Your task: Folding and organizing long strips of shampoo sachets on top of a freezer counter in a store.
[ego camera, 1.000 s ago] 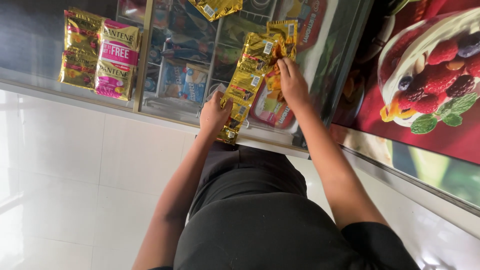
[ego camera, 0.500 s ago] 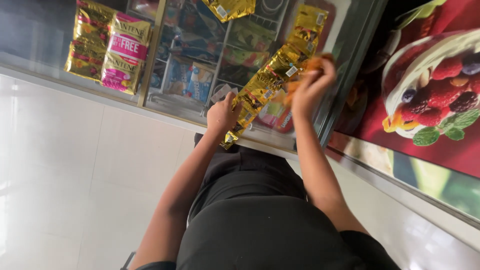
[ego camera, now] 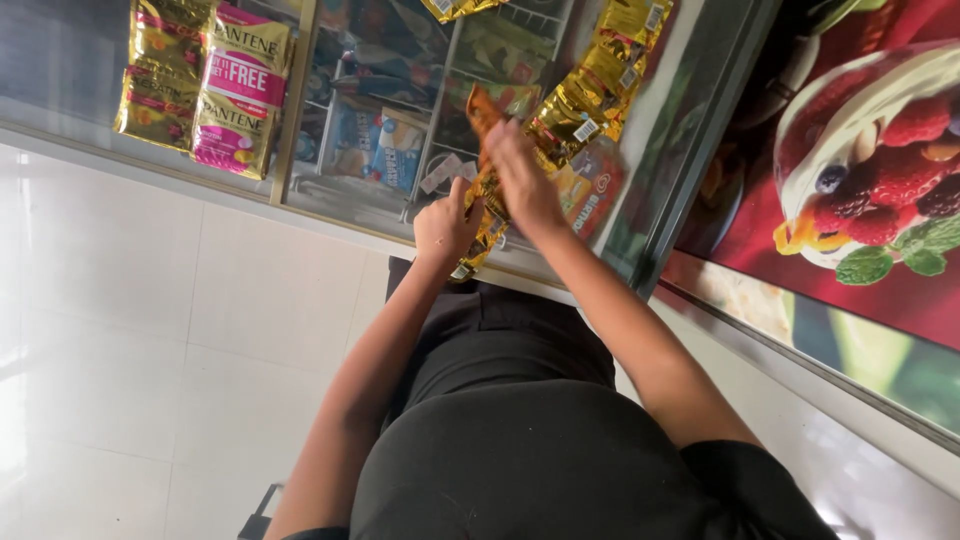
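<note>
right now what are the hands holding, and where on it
Both hold one gold sachet strip: the left hand grips its lower end, the right hand its middle.

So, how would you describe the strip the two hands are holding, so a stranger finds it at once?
Start at the glass-topped freezer case. Over its right part, the left hand and right hand hold a long gold strip of sachets. Unlike the gold and pink sachets lying at the left, it runs diagonally and is joined in one chain.
</note>
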